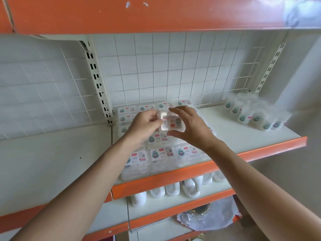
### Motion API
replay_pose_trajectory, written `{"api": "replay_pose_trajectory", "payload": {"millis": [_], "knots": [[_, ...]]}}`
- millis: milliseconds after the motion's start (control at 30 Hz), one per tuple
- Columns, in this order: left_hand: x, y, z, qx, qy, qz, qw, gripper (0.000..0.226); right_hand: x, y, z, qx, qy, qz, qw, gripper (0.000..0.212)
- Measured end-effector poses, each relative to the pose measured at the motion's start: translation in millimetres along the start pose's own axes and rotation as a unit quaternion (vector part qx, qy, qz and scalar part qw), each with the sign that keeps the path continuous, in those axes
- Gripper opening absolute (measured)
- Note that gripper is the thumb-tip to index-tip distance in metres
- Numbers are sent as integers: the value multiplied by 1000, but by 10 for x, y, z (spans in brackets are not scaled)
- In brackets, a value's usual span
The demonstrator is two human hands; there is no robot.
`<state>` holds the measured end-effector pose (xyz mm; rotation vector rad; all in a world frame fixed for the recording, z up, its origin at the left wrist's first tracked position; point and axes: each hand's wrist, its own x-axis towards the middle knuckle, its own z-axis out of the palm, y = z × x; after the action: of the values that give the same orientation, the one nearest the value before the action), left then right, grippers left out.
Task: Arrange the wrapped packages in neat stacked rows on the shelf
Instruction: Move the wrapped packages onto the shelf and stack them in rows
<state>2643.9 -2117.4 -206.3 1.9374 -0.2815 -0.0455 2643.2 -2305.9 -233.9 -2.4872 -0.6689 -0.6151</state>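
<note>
A small clear-wrapped white package [171, 123] with a red and teal label is held above the stack, gripped by both hands. My left hand [145, 125] pinches its left edge; my right hand [189, 126] wraps its right side, thumb below and fingers above. Beneath them, several rows of the same wrapped packages [161, 153] lie flat and stacked on the white shelf [231, 131], from the front orange lip back to the wire grid. A loose heap of packages [255, 113] sits at the shelf's back right.
The orange shelf above [156, 13] overhangs the work area. A slotted upright [99, 80] stands left of the stack. White jugs [173, 188] line the lower shelf, and crumpled plastic wrap [208, 216] lies below them.
</note>
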Motion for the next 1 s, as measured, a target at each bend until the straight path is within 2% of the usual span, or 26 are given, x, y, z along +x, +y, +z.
{"api": "replay_pose_trajectory", "payload": {"millis": [200, 300, 467, 600, 700, 800, 933, 1000], "knots": [[70, -70, 131, -29, -16, -12, 999, 24, -114, 129, -75, -6, 10, 1, 1000, 70], [94, -82, 228, -31, 11, -24, 999, 32, -179, 181, -105, 9, 4, 11, 1000, 70], [124, -23, 340, -34, 30, -8, 999, 27, -245, 189, -221, 76, -23, 76, 994, 45], [128, 8, 434, -32, 10, 11, 999, 21, -271, 160, -278, 130, -25, 131, 983, 46], [146, 41, 505, -40, 32, 3, 999, 11, -281, 173, -279, 133, -14, 157, 979, 49], [129, 40, 532, -47, 36, -25, 998, 18, -290, 203, -303, 141, 2, 186, 972, 42], [85, 19, 592, -27, -20, -33, 999, 21, -310, 204, -348, 213, 52, 273, 937, 30], [77, 33, 617, -19, -28, -27, 999, 22, -339, 212, -334, 217, 68, 280, 933, 29]]}}
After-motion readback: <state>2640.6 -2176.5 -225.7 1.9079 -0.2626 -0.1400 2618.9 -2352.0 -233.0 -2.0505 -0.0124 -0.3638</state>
